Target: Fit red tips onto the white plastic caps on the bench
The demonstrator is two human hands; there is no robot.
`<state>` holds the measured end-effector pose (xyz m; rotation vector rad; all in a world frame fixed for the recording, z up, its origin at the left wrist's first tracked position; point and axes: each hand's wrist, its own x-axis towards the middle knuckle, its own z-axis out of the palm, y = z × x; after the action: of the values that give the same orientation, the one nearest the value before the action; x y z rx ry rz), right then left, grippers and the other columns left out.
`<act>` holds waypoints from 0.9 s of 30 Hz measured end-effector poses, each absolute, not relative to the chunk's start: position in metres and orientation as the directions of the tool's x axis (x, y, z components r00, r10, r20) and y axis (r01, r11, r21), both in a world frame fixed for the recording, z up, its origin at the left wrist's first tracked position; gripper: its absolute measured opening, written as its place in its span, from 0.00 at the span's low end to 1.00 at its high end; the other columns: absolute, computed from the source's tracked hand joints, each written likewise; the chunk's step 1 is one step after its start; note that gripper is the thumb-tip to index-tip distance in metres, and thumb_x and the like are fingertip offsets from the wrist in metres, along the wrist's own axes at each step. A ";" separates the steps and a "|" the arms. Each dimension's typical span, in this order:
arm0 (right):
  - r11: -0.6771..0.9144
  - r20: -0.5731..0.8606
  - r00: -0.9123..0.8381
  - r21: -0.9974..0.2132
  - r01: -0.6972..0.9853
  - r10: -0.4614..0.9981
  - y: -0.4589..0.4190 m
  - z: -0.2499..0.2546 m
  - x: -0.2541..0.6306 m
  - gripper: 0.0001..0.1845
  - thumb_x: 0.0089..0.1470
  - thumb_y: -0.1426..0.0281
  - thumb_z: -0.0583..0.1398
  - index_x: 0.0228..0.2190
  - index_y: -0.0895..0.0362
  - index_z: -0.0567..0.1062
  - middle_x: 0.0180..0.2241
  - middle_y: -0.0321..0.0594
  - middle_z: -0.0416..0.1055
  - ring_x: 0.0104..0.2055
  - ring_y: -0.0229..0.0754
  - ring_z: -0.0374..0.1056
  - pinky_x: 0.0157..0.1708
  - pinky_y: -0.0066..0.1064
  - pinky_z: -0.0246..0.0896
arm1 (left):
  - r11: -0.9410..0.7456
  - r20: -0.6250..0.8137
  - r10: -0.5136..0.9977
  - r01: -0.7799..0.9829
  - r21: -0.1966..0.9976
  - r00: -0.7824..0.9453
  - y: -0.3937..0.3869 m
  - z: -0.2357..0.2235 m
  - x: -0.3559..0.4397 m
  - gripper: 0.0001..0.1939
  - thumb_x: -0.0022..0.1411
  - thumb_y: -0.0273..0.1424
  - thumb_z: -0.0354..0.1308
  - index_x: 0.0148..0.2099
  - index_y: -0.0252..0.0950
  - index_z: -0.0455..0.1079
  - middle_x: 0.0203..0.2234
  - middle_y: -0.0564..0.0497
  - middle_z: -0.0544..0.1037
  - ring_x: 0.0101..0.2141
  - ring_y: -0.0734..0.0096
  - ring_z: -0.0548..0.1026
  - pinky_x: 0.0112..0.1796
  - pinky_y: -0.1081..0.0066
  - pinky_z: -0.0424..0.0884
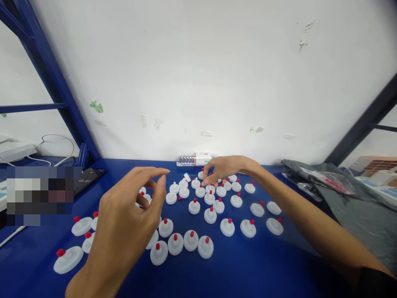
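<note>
On the blue tabletop stand many round white plastic discs, most with a small red cap on a central nozzle, such as this capped disc (pixel 205 247) at the front. My left hand (pixel 128 211) is raised over the discs at left, its thumb and index tips close with a small gap between them. Nothing shows in it. My right hand (pixel 221 169) reaches to the back of the group. Its fingers point down, bent and apart, around a white disc (pixel 210 189); their contact with it is unclear. Several uncapped white discs (pixel 171 198) sit between the hands, near a loose red cap (pixel 180 198).
A clear plastic bottle (pixel 186 160) lies against the white wall behind the discs. A dark phone (pixel 89 179) rests at left beside a white cable (pixel 66 155). Grey plastic bags (pixel 328 198) cover the right side. Blue frame posts (pixel 54 70) rise at the left.
</note>
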<state>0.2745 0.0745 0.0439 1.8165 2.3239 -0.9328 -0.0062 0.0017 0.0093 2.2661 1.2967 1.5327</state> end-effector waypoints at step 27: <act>0.337 0.003 -0.478 -0.715 0.613 0.878 0.080 0.053 0.220 0.25 0.66 0.50 0.60 0.52 0.56 0.79 0.45 0.44 0.82 0.48 0.42 0.77 0.45 0.30 0.69 | -0.573 0.653 0.739 0.664 0.481 0.165 0.010 0.005 -0.008 0.23 0.67 0.48 0.61 0.61 0.47 0.73 0.38 0.54 0.83 0.15 0.79 0.68 0.23 0.69 0.71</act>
<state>0.2195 0.0796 0.0529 1.6998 2.8666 -1.2021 -0.0083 0.0104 0.0050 2.3327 1.4086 1.3890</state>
